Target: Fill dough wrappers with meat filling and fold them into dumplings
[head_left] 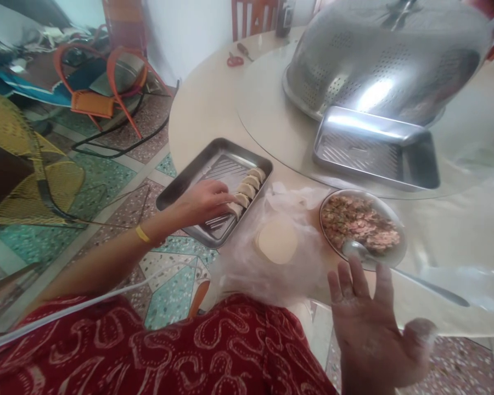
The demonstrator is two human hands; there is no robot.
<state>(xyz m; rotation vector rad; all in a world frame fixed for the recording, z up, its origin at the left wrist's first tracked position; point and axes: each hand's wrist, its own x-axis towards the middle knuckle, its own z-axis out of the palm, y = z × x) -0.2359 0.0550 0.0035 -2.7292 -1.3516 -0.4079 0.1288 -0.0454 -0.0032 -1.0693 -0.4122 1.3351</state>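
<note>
The left hand (203, 202) sets a folded dumpling (235, 209) into the row on the tray (189, 189), grip closed on it, while the right hand (372, 323) hangs open and empty, so I judge the next move needs a fresh wrapper (276, 240).

The trays (189, 181) and colander (379, 55) were silver steel, the dumplings (247, 189) and wrappers (276, 240) pale cream. The filling (360, 222) was pink flecked with green. The dress (214, 351) was red with white swirls, the wristband (142, 234) yellow, the chairs (107, 82) orange.
</note>
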